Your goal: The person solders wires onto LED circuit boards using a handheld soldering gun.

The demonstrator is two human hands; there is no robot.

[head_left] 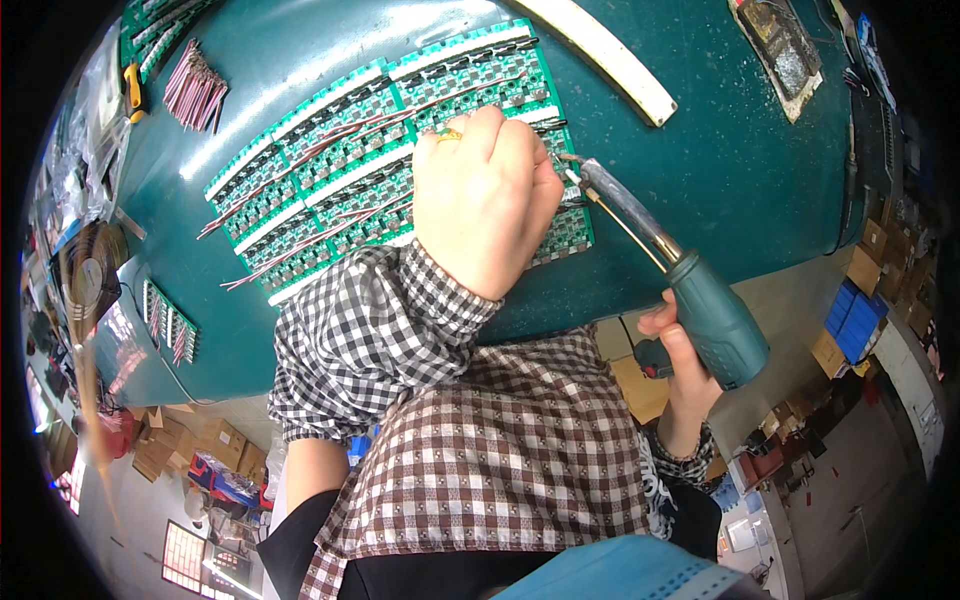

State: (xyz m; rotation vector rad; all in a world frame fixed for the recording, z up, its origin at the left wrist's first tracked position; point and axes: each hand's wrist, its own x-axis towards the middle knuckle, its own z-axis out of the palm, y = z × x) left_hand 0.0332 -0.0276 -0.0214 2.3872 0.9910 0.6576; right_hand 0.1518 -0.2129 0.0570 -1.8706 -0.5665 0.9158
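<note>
My right hand grips a soldering iron; my left hand, curled, grip hidden, partly blocks circuit boards. Bundled wires lie near the table's left edge.

Bare left hand covers part of the green circuit-board panels; its fingertips, and anything pinched there, are hidden. Contact at the tip of the dark green-handled soldering gun: too small to tell. Handle hides part of right hand. Long curved off-white bar runs off top edge; pale blue pleated face mask, off bottom.
</note>
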